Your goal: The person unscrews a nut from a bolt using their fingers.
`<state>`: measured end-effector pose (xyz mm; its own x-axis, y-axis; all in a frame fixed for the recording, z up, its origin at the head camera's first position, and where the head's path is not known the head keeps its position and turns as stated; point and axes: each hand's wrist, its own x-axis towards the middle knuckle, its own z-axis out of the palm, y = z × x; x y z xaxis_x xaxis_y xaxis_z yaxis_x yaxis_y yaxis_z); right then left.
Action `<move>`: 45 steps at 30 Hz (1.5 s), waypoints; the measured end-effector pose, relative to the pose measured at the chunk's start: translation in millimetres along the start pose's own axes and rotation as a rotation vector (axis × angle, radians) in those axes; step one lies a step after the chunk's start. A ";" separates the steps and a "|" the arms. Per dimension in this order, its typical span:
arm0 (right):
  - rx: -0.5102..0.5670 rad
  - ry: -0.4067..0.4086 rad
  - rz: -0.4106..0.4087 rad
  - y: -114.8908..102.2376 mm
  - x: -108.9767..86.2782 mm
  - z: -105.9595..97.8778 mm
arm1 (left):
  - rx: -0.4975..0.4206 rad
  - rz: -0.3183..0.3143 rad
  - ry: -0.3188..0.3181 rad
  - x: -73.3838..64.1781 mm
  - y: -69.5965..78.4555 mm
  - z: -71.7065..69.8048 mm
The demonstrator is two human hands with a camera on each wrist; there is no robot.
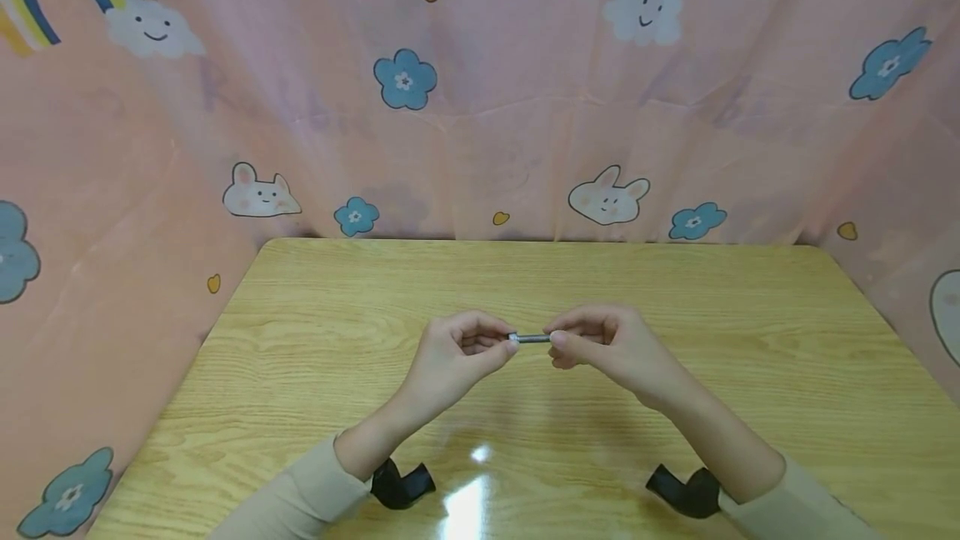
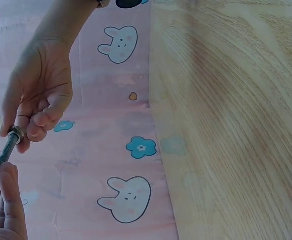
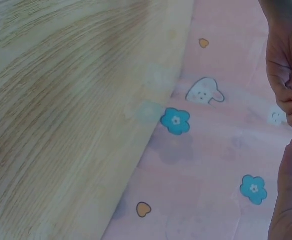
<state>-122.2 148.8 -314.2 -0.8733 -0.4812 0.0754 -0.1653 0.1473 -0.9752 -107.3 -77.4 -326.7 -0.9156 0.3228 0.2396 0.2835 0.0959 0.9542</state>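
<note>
A silver threaded bolt (image 1: 534, 338) is held level between both hands above the table. My left hand (image 1: 457, 357) pinches its left end between thumb and fingertips. At its right end, my right hand (image 1: 611, 348) grips with thumb and forefinger. In the left wrist view the bolt's thread (image 2: 7, 149) shows, with a metal nut (image 2: 17, 133) round the end at the right hand's fingertips. Fingers partly cover both ends. The right wrist view catches the hands at its right edge, where the bolt is almost wholly out of sight.
The wooden table (image 1: 337, 290) spreads under both hands. A pink curtain (image 1: 480, 148) with rabbits, flowers and rainbows hangs behind and at the sides. Black straps (image 1: 401, 486) show at the cuffs of both beige sleeves (image 1: 307, 490). Light glares off the tabletop near the front.
</note>
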 end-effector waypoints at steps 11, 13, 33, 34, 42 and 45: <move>0.009 -0.007 0.008 -1.1 -0.4 0.2 | -0.001 -0.006 0.000 0.0 0.3 -0.3; 0.011 -0.010 0.015 -0.9 0.1 0.4 | -0.001 -0.007 0.000 0.0 0.7 -0.4; -0.021 0.030 -0.018 -2.4 -1.8 1.9 | 0.005 -0.003 -0.001 -1.0 2.8 -1.6; -0.019 0.032 -0.026 -2.5 -1.9 1.9 | 0.006 -0.001 -0.002 -0.9 2.8 -1.6; 0.022 -0.019 0.000 -2.3 -1.0 0.8 | -0.005 0.005 -0.003 -0.8 3.6 -1.1; 0.002 0.001 -0.002 -2.3 -1.7 0.6 | -0.002 -0.002 -0.002 -1.0 3.6 -1.0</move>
<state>-120.0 148.8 -312.2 -0.8737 -0.4803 0.0778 -0.1665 0.1449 -0.9753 -105.6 -78.4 -323.3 -0.9155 0.3250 0.2373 0.2812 0.0948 0.9550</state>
